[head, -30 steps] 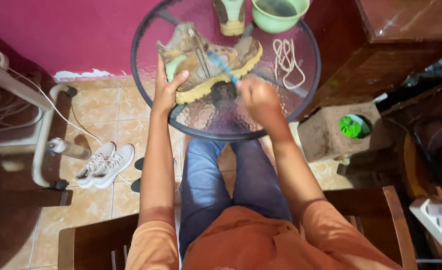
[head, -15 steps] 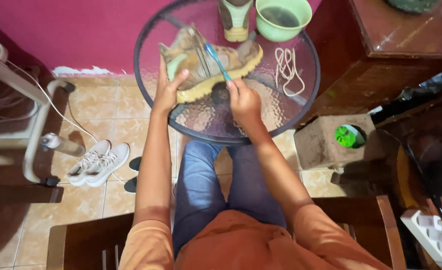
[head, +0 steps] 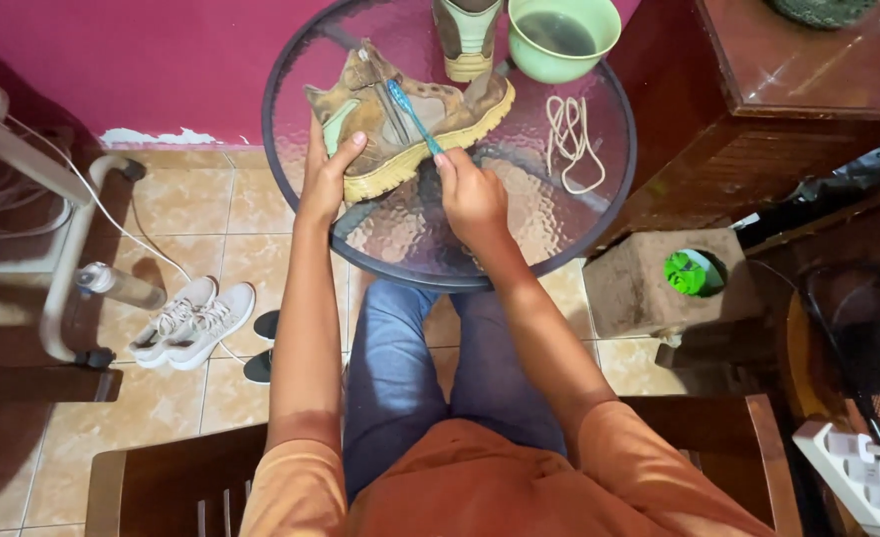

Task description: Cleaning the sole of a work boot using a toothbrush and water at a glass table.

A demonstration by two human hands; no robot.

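Observation:
A tan, dirty boot [head: 400,124] lies on its side on a round glass table [head: 559,219]. My left hand [head: 327,171] grips the boot's heel end and holds it steady. My right hand [head: 470,194] holds a blue toothbrush [head: 412,115] whose head rests on the boot's upper, near the middle. A second boot [head: 467,35] stands at the table's far edge beside a green bowl of water [head: 563,37]. Loose pale laces [head: 571,144] lie on the glass to the right.
I sit on a wooden chair [head: 172,477], knees under the table. White sneakers [head: 193,320] and a bottle [head: 117,285] lie on the tiled floor at left near a metal frame. A dark wooden cabinet [head: 788,119], a block holding a green object [head: 687,272] and a power strip [head: 863,467] stand at right.
My right hand has moved up from the glass toward the boot, and the toothbrush now lies across the boot's upper. The left hand keeps its hold on the heel.

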